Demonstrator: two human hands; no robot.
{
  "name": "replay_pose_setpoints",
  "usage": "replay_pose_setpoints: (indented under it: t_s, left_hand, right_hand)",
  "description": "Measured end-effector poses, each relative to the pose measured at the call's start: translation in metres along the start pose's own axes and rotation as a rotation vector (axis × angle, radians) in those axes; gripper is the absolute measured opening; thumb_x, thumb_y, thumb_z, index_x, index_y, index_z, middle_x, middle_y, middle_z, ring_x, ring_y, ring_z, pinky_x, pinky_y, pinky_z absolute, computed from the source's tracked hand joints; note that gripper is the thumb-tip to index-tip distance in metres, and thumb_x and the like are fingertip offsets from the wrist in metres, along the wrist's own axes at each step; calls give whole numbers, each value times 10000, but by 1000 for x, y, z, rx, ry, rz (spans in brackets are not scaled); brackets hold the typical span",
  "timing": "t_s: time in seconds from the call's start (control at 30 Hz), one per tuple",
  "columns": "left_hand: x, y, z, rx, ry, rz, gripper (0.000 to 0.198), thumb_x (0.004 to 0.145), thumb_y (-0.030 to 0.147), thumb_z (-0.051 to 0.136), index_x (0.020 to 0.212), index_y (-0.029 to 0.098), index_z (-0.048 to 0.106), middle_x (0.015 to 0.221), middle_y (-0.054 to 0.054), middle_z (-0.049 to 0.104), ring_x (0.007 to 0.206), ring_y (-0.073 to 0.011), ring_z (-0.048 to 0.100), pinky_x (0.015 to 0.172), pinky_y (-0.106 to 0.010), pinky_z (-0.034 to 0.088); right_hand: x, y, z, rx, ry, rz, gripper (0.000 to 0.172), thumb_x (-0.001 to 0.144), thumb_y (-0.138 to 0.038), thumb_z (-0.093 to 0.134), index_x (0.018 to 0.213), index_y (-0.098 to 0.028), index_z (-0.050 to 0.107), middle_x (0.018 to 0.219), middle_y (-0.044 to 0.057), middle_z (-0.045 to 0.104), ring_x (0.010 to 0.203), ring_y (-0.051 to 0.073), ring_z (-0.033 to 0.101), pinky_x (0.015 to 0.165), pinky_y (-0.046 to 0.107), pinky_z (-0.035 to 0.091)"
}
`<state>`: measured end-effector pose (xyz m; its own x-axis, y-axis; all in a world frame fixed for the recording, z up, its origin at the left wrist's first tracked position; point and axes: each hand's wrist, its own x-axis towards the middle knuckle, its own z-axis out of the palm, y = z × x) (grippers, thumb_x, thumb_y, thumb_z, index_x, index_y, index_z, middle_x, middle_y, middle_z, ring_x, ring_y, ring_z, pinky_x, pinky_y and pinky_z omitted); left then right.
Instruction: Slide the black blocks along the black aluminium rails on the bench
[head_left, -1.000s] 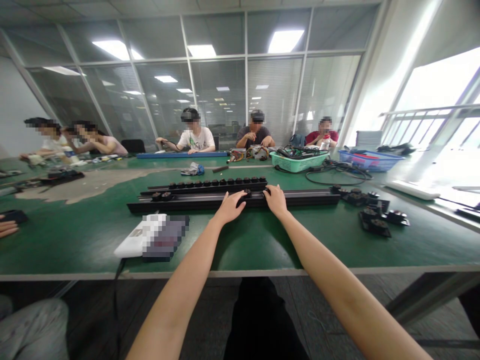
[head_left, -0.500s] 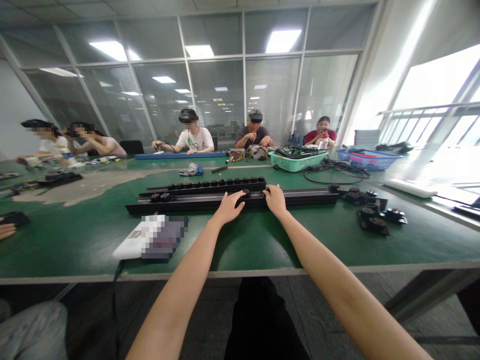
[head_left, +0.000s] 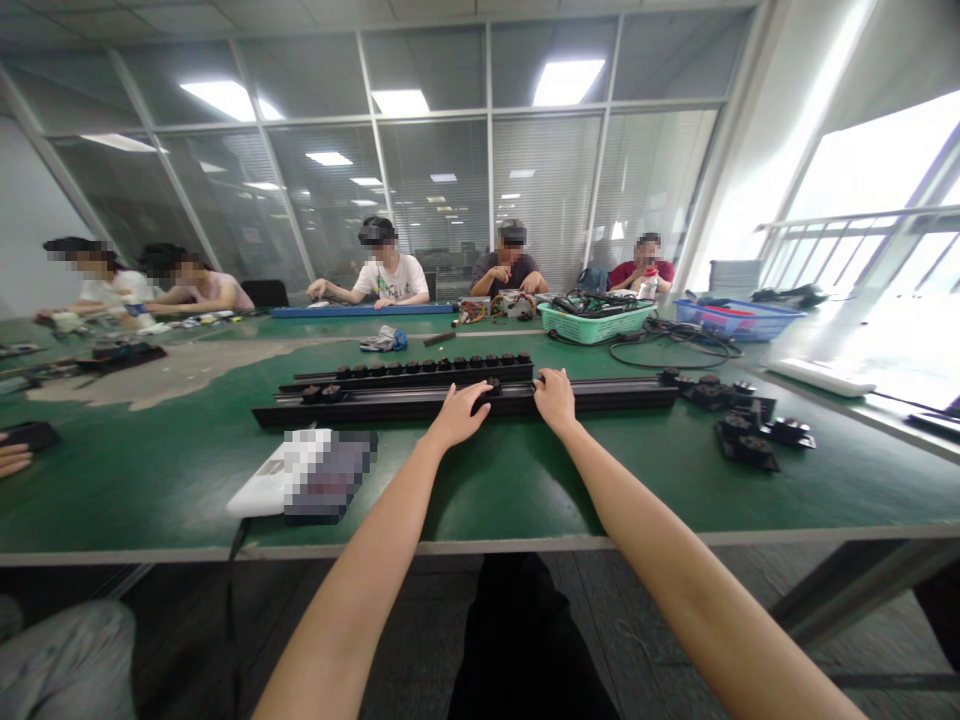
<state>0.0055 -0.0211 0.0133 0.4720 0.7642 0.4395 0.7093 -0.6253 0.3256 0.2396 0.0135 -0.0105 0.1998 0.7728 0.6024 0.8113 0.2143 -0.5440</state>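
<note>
Right at the front of the green workbench (head_left: 525,490), the person's bare hands sit on a long black rail (head_left: 615,397) lying flat across the bench, square to the body, probably so both arms can reach it comfortably. The left hand (head_left: 456,415) is palm down with its fingers draped over the rail, right by a round black knob (head_left: 493,385). The right hand (head_left: 555,398) rests the same way a bit further along. The hands are well apart and neither looks clamped on anything, though you can't really tell how hard they're pressing. Just behind is a second rail (head_left: 412,375) with a row of similar knobs, set parallel and within easy reach. Off to the right, black mounts (head_left: 746,430) are grouped together. Farther down the bench, a green plastic basket (head_left: 596,323) holds cables, and a co-worker (head_left: 510,272) sits beyond it.
</note>
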Motion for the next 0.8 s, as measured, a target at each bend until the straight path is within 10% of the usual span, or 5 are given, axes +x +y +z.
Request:
replay_pose_setpoints:
  t_s: [0.57,0.8]
  left_hand:
    - [-1,-2,0,-4,-10,-5,447,1011,330,552,1445,227,549,1595,-122,536,1507,-265,476,1302,-645,134]
    - [-1,1,-2,-4,-15,-14,456,996,325,577,1444,241,555,1597,-116,534,1506,-268,477,1305,-645,124]
  right_hand:
    - [24,19,-23,135,-197,-20,130,779,-161,758,882,-215,700,949,40,748,950,222,691,927,366,534]
    - [11,32,-14,172,-93,-149,164,866,-208,668,1022,-204,717,1084,105,750,1060,271,680,1013,443,528]
